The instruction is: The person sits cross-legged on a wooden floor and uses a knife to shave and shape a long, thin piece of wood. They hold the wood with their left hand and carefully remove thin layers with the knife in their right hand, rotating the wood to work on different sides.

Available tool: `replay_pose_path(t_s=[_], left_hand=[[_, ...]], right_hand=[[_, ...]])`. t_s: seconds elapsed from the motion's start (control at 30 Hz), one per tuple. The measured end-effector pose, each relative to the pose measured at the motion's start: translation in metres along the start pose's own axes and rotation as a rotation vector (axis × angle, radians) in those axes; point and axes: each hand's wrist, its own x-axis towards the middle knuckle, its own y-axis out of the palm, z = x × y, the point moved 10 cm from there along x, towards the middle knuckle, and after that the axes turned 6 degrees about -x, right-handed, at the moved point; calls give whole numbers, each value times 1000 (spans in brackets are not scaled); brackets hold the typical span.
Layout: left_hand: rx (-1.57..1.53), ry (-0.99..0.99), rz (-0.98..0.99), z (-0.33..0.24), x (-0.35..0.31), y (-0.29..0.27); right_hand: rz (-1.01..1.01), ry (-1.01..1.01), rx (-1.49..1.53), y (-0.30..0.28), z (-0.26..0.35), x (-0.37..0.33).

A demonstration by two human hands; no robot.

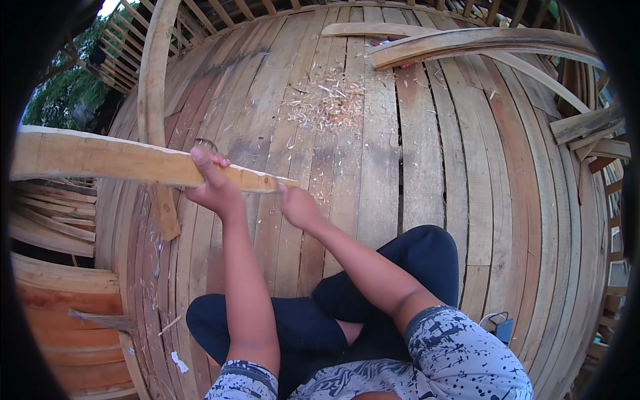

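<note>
A long, pale wooden plank [100, 157] reaches in from the left and narrows to a tip in front of me. My left hand [215, 187] is wrapped round it a little short of that tip, thumb on the upper side. Beside the tip, my right hand [300, 208] is closed in a fist; what it holds, if anything, is too small and blurred to make out. A thin, dark curved thing [207, 143] shows just beyond my left fingers. Behind the held plank, a second wooden plank [154, 80] runs lengthwise, crossing it.
Wood shavings [330, 103] lie scattered over the plank floor [380, 167] ahead. Long curved beams [487, 45] rest at the far right. Stacked boards [53, 223] stand at the left. A dark phone-like object with a cable [503, 330] lies by my right side.
</note>
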Motion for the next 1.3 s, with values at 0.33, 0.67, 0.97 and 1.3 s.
replay_pose_path(t_s=[0.33,0.67,0.97,1.3], left_hand=[[41,4,3,-2,-11,10],[40,15,-3,-4,-4,2],[39,28,50,-5,2,5],[-2,-13,77,2,0,12]], right_hand=[[57,82,-29,12,-37,11],[62,-59,-74,4,10,7],[59,-76,50,2,21,11],[76,55,-23,14,-26,11]])
